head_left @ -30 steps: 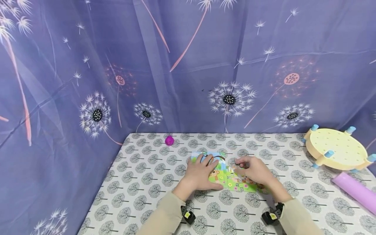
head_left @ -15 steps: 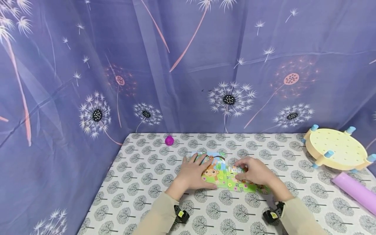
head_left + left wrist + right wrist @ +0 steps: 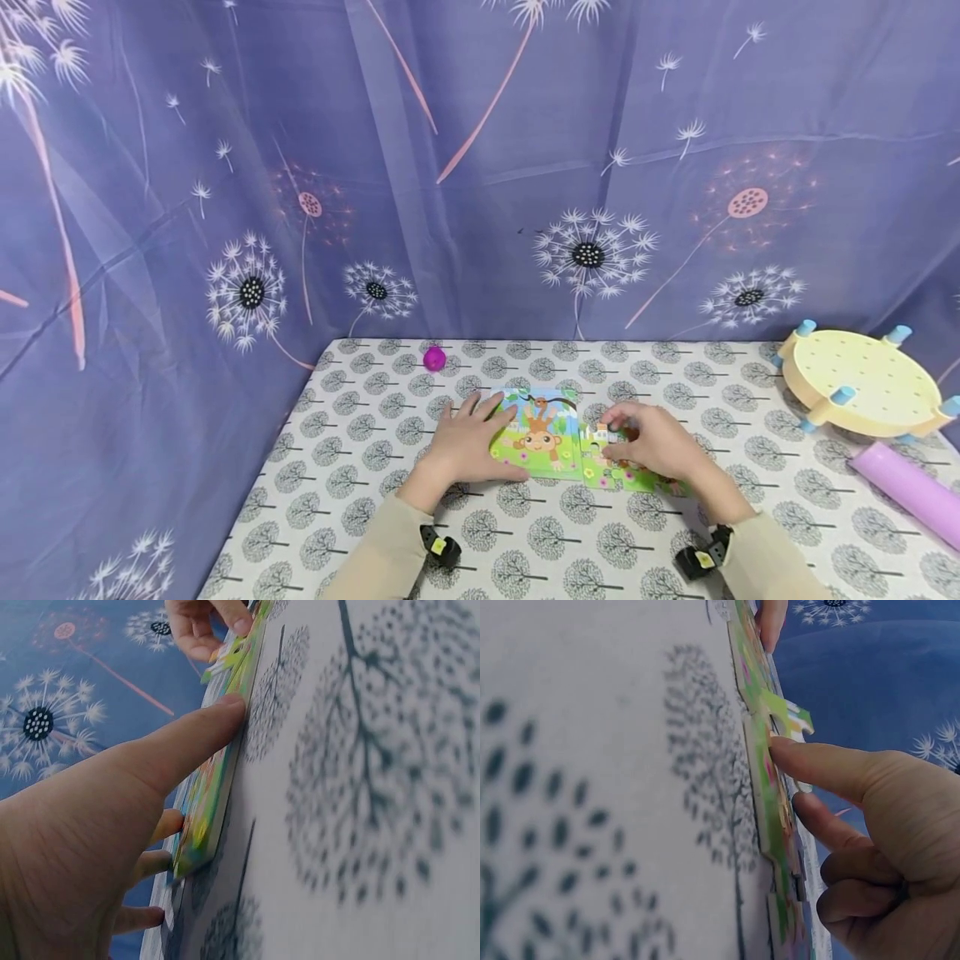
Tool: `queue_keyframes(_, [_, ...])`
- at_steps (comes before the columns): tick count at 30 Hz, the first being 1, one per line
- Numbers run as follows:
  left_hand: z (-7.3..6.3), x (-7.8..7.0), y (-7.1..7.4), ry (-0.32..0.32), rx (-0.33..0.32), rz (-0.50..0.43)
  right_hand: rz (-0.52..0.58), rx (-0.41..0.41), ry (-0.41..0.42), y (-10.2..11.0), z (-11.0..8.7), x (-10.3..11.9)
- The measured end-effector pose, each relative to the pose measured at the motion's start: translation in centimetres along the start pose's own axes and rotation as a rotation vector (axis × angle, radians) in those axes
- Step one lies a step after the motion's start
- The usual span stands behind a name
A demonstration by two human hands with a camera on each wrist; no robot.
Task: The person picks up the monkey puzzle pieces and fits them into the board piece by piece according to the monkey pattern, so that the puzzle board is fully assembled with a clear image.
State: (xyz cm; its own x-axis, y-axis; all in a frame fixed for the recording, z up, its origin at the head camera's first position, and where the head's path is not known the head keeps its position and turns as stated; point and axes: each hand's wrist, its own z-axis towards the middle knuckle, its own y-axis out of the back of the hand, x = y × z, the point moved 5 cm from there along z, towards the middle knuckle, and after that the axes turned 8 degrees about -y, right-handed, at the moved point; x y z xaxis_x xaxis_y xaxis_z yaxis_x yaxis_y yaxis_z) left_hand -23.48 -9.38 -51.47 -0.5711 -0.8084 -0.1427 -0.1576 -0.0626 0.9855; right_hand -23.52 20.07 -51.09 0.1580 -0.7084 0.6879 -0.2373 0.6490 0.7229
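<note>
A square picture of a monkey [image 3: 538, 443] lies flat on the table. My left hand [image 3: 467, 446] rests at its left side with fingers spread, the thumb along the near edge. Joined jigsaw pieces [image 3: 602, 477] in green and pink lie against the picture's right side, partly covered by my right hand [image 3: 660, 442]. In the right wrist view, that hand's thumb and index finger pinch a green and white puzzle piece [image 3: 789, 716], which tilts up from the joined pieces. Its lower part is hidden by the thumb.
A purple ball-like object [image 3: 434, 359] sits near the table's back left. At the right are a yellow oval stand with blue-tipped legs [image 3: 862, 383] and a lilac cylinder [image 3: 911, 492]. A dandelion-print curtain [image 3: 480, 250] hangs behind the patterned tablecloth [image 3: 360, 500].
My left hand has slid left across the monkey picture, uncovering most of it. My right hand has stayed over the joined pieces with only slight finger movement.
</note>
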Motion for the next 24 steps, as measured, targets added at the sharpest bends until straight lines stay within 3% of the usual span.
queue_keyframes(6, [-0.61, 1.0, -0.16, -0.011, -0.003, 0.024, 0.016, 0.011, 0.025, -0.02, -0.26, -0.15])
queue_keyframes(13, [-0.35, 1.1, -0.24, -0.026, -0.007, 0.043, 0.16, 0.081, 0.039, 0.0, -0.44, -0.44])
queue_keyframes(17, [-0.21, 1.03, -0.09, -0.019, -0.004, 0.044, 0.201, 0.061, 0.051, 0.32, -0.37, -0.47])
queue_keyframes(24, [-0.57, 1.07, -0.44, -0.034, -0.024, 0.048, 0.283, 0.038, -0.025, -0.18, 0.17, 0.38])
